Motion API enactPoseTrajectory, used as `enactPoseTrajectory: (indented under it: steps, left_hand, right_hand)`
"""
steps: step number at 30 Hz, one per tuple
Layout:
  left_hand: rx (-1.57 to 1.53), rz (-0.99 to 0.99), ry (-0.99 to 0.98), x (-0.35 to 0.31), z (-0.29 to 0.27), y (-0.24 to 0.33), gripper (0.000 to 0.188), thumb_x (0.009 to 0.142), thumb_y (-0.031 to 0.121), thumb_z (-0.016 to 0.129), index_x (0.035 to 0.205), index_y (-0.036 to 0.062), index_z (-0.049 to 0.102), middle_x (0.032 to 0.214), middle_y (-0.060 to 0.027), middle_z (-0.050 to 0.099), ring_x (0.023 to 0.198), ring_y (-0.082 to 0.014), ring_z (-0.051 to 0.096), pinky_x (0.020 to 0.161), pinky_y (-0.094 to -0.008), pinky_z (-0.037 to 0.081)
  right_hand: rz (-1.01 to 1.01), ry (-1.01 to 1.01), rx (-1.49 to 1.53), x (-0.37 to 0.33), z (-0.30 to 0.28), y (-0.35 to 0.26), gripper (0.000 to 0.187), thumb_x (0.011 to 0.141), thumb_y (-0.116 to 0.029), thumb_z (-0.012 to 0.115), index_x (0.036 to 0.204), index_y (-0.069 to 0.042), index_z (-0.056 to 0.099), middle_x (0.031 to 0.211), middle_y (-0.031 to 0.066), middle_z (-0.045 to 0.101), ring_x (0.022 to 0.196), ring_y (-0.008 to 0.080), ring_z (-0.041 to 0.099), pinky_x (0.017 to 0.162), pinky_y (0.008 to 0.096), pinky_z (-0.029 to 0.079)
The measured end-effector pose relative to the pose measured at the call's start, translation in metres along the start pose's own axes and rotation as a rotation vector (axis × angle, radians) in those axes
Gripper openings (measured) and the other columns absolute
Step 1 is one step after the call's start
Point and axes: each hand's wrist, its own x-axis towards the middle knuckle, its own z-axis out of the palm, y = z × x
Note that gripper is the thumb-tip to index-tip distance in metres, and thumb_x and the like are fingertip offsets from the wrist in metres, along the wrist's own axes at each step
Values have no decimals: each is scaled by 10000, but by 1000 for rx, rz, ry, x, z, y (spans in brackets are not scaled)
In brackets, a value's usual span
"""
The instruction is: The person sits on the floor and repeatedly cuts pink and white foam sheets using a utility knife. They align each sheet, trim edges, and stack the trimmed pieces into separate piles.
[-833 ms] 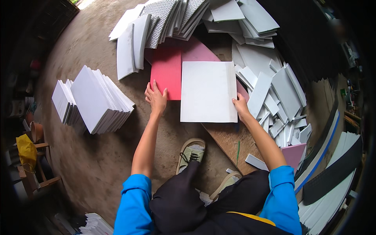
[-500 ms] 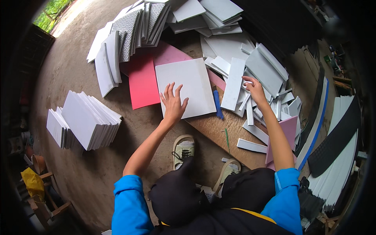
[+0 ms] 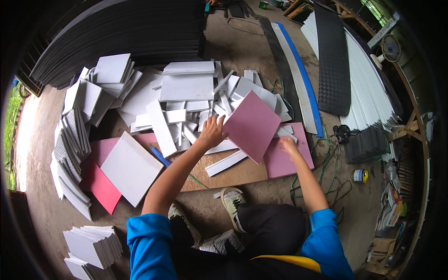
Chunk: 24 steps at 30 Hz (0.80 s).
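My left hand (image 3: 213,134) is at the left corner of a pink square foam sheet (image 3: 252,127), its fingers apart; whether it touches the sheet is unclear. That sheet lies tilted over white scraps and partly over another pink sheet (image 3: 298,156). Above this second sheet is my right hand (image 3: 289,145), fingers curled together beside a small white piece (image 3: 286,131); what they hold, if anything, is hidden. Beyond my hands lies a heap of white foam offcuts and strips (image 3: 186,88). A white strip (image 3: 226,163) rests on the brown board (image 3: 205,176) nearer me.
A white square sheet (image 3: 132,168) overlaps a red sheet (image 3: 105,191) on the left. Stacked white panels (image 3: 93,245) stand at lower left. Long black sheets (image 3: 126,32) fill the back. Green cord (image 3: 333,161) and a small tin (image 3: 360,176) are at right.
My view has swung to the right. My left hand has gone from above the white square sheet to the pink sheet's corner; my right hand has moved from the offcuts to beside the pink sheets.
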Motion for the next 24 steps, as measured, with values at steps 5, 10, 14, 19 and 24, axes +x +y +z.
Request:
enactPoseTrajectory:
  steps: [5, 10, 14, 19, 24]
  left_hand:
    - [-669, -657, 290, 3, 82, 16, 702, 849, 308, 613, 1356, -2, 238, 1230, -288, 404, 1075, -384, 499, 896, -457, 438]
    - [-1597, -666, 353, -10, 94, 40, 441, 901, 98, 530, 1260, 119, 275, 1142, -152, 505, 925, -228, 593, 776, -354, 541]
    - [-1800, -721, 416, -36, 50, 3, 436, 895, 66, 527, 1236, 187, 284, 1130, -107, 491, 960, -230, 587, 844, -378, 517]
    - [-1887, -571, 424, -41, -22, 2, 463, 898, 22, 499, 1234, 168, 216, 1160, -140, 445, 1031, -268, 561, 936, -426, 488]
    - [-1488, -795, 276, -105, -100, -19, 535, 885, 101, 567, 1235, 119, 163, 1160, -172, 475, 1074, -241, 541, 976, -430, 440]
  right_hand:
    - [81, -128, 170, -23, 63, 41, 595, 867, -222, 550, 1358, -45, 265, 1244, 203, 460, 999, 292, 562, 827, 392, 490]
    - [-197, 80, 58, -12, 73, 44, 650, 803, -98, 613, 1353, -33, 271, 1159, 174, 470, 950, 214, 561, 768, 344, 499]
    - [-229, -133, 385, -35, 72, -16, 624, 768, -62, 648, 1313, -4, 350, 1173, 173, 485, 885, 181, 571, 777, 303, 473]
    - [-480, -83, 178, -23, 78, -80, 641, 792, -253, 652, 1305, 5, 366, 1252, 210, 473, 1137, 285, 485, 945, 373, 389]
    - [-408, -402, 341, -57, 133, -155, 540, 835, -38, 547, 1324, -20, 319, 1153, 155, 509, 1023, 201, 530, 876, 320, 433]
